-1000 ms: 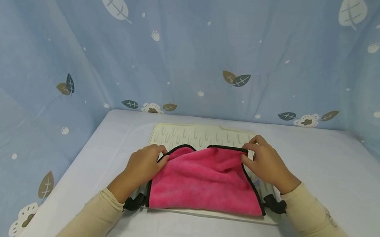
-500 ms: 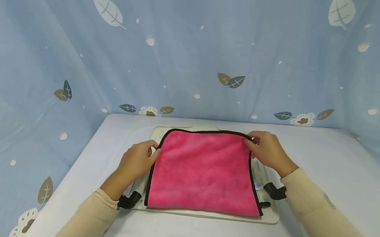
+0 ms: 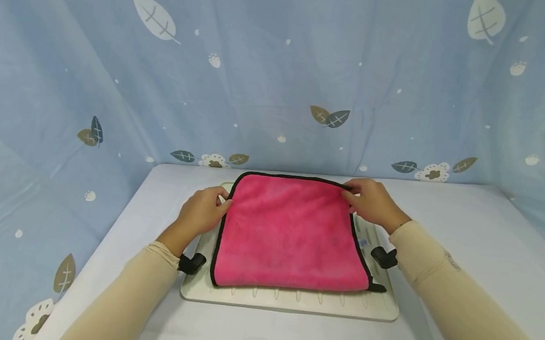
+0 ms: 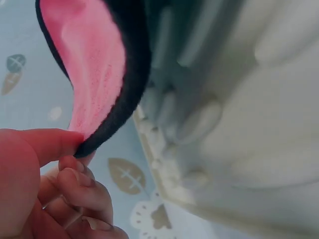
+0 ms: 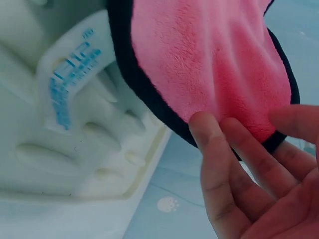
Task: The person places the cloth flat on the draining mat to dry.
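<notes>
A pink plush towel (image 3: 291,233) with black edging spreads over a cream ribbed tray (image 3: 288,300). At its left edge, near the far corner, my left hand (image 3: 202,210) pinches the black border between thumb and fingers; the left wrist view shows the edge curving up from that pinch. My right hand (image 3: 372,204) holds the far right corner, and in the right wrist view its fingers lie on both sides of the cloth. A white tag with blue print (image 5: 72,69) shows beneath the towel's right edge, over the tray. A black loop (image 3: 377,287) sticks out at the near right corner.
The tray stands on a table with a white cover (image 3: 265,338). A blue curtain (image 3: 262,80) with leaf and flower prints hangs behind and on both sides. Black wrist camera mounts (image 3: 191,264) sit at both wrists.
The bunched towel has been drawn out flat toward the far side of the tray, baring the tray's near strip. Both hands have moved up with it, still holding its edges.
</notes>
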### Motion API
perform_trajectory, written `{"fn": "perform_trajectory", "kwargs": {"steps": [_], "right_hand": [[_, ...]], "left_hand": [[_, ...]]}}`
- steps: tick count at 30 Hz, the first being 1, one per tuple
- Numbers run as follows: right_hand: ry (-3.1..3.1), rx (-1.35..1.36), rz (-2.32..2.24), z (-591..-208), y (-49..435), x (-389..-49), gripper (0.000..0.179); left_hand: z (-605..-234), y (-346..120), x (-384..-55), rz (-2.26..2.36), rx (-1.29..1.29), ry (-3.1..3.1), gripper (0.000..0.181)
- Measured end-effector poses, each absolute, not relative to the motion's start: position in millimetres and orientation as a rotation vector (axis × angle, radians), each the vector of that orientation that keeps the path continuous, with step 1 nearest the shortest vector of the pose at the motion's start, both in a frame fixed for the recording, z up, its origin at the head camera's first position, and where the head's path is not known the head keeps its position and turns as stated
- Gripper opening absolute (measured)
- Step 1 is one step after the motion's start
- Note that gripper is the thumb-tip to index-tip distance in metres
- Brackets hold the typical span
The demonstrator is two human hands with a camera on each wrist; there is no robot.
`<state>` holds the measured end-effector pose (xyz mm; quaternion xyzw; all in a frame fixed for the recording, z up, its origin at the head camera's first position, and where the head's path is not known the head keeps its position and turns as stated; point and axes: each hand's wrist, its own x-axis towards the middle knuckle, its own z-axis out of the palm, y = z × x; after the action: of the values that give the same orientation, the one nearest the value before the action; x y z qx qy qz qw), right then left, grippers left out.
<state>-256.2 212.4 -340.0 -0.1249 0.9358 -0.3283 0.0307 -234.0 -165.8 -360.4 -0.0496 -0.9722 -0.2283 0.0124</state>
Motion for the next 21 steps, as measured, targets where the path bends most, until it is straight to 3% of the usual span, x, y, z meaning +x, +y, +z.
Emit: {"fn": "perform_trajectory", "kwargs": {"steps": [14, 21], "right_hand": [[2.766, -0.514, -0.765, -355.9, 209.2, -267.1, 0.057], [2.628, -0.712, -0.821, -346.9, 203.3, -227.4, 0.061]], "left_hand": [[-371.7, -159.3, -261.3, -0.642, -0.062, -3.141, 0.026], [-373.2, -161.0, -249.9, -0.668, -0.094, -3.151, 0.04]]}}
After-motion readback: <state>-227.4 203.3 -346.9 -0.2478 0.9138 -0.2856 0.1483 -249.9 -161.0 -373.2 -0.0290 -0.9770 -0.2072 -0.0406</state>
